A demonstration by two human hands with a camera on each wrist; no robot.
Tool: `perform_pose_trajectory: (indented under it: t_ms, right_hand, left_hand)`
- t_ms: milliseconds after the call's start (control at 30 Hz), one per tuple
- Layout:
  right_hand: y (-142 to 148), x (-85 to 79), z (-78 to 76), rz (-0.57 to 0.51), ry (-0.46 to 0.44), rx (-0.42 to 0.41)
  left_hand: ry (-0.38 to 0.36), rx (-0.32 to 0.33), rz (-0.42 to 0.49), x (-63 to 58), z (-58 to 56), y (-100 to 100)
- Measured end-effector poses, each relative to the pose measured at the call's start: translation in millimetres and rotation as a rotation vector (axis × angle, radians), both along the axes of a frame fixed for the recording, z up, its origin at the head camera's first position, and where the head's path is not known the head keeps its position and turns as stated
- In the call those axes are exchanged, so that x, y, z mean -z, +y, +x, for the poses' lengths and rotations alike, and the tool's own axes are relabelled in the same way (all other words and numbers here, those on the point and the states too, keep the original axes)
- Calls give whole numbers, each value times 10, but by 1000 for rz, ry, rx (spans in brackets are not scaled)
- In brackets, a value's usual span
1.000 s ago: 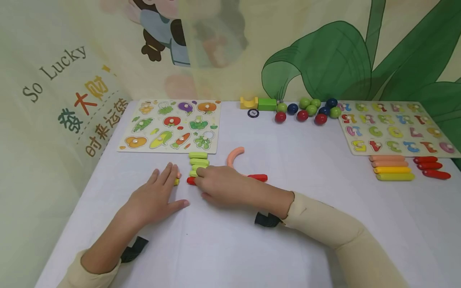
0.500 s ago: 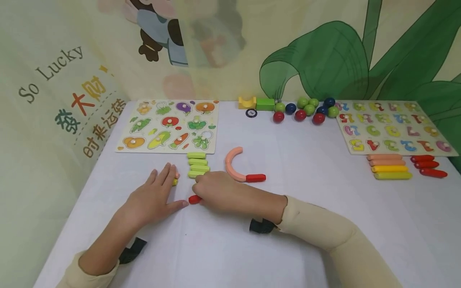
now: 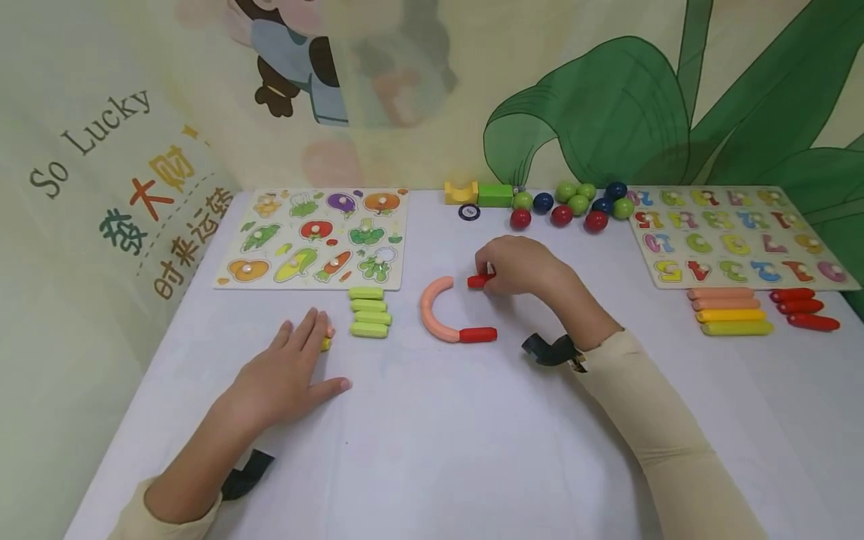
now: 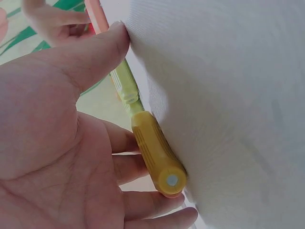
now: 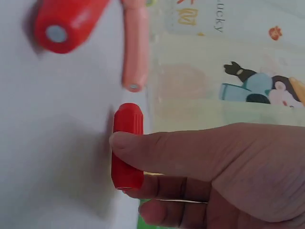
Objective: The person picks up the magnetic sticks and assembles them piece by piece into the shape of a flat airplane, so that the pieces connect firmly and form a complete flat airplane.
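Two hands are at work on the white table point(image 3: 432, 435). Your right hand point(image 3: 523, 266) pinches a red stick point(image 3: 480, 281) between thumb and fingers, just beside the upper end of the pink arc point(image 3: 427, 306) and apart from it. A second red stick point(image 3: 478, 335) meets the arc's lower end. Your left hand point(image 3: 283, 375) is relaxed, fingers extended and thumb spread, gripping nothing; its fingers lie beside a yellow stick point(image 4: 156, 152). Whether they press on it, you cannot tell. Four green sticks point(image 3: 369, 318) form a column between your left hand and the arc. Behind them, note the vegetable board point(image 3: 394, 282). Beads point(image 3: 578, 205) sit at the back edge, left of the number board point(image 3: 682, 256).
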State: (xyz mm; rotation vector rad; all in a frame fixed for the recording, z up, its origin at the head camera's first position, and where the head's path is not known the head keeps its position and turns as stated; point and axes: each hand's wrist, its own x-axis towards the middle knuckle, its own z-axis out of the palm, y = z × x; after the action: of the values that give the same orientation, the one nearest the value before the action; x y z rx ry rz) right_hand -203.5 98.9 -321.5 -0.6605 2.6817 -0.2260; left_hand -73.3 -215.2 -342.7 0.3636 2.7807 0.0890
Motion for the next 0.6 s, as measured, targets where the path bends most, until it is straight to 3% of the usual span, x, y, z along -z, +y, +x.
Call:
perform_pose_trajectory:
  t_ms: [200, 600]
  right_hand:
    - [-81, 112, -51, -10, -13, 6]
    - [-124, 145, -46, -77, 19, -24]
  left_hand:
    - [-1, 2, 2, 40, -9, -5]
    - [18, 9, 10, 18, 12, -18]
